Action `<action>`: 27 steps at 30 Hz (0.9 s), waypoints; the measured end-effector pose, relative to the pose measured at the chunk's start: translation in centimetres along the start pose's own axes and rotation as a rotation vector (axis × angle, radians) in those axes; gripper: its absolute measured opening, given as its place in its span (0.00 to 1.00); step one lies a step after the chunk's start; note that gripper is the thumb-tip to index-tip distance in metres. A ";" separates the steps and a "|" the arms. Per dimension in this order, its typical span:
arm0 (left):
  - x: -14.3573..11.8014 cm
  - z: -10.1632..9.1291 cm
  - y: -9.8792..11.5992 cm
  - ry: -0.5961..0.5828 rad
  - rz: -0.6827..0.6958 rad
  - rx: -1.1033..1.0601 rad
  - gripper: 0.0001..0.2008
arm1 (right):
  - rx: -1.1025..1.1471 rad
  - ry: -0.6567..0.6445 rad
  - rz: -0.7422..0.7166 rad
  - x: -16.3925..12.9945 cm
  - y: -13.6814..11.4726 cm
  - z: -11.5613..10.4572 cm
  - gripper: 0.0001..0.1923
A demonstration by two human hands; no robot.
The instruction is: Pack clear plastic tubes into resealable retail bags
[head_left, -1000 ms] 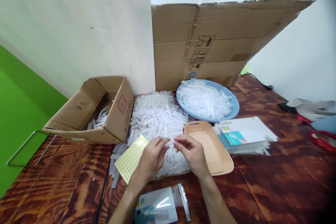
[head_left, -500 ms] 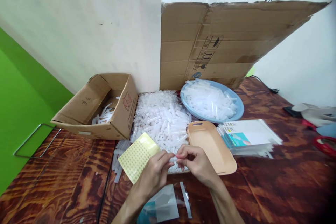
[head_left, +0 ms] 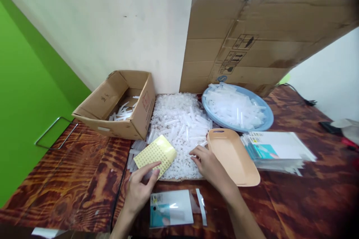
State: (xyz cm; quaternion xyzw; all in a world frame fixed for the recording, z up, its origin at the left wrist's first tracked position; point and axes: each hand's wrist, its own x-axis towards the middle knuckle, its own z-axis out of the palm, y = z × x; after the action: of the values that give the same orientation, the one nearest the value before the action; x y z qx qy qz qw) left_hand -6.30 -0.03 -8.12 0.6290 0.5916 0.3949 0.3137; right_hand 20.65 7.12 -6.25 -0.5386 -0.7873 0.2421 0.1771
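Note:
My left hand (head_left: 140, 188) has its thumb and forefinger apart at the lower edge of a yellow sheet of small round stickers (head_left: 154, 154); nothing shows between them. The sheet lies over the front left of a heap of small translucent plastic pieces (head_left: 179, 157). Above the heap's right side is my right hand (head_left: 206, 162), fingers loosely bent and apart, with no held thing visible. Close in front of me lies a clear plastic bag with a teal and white card (head_left: 171, 209). A narrow strip (head_left: 201, 207) rests just right of it.
A tan tray (head_left: 232, 157) stands beside my right hand. Behind it is a blue basin (head_left: 269, 117) of plastic tubes. Stacked card bags (head_left: 283, 147) lie right. An open cardboard box (head_left: 134, 129) with white strips stands left; a large cardboard sheet (head_left: 258, 44) leans behind.
Both hands were together, pinching over the front of the heap. They have parted, left toward the sticker sheet, right toward the tray. The view has shifted, uncovering the bag in front.

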 end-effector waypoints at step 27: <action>0.5 1.6 0.9 -0.007 0.025 -0.073 0.11 | -0.527 -0.038 -0.026 7.0 -0.6 3.1 0.09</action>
State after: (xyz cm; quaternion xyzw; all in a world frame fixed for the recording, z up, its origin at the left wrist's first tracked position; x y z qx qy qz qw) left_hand -4.51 0.47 -8.09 0.6258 0.5679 0.4178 0.3336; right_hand 15.97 12.87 -8.31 -0.5515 -0.8332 0.0364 0.0190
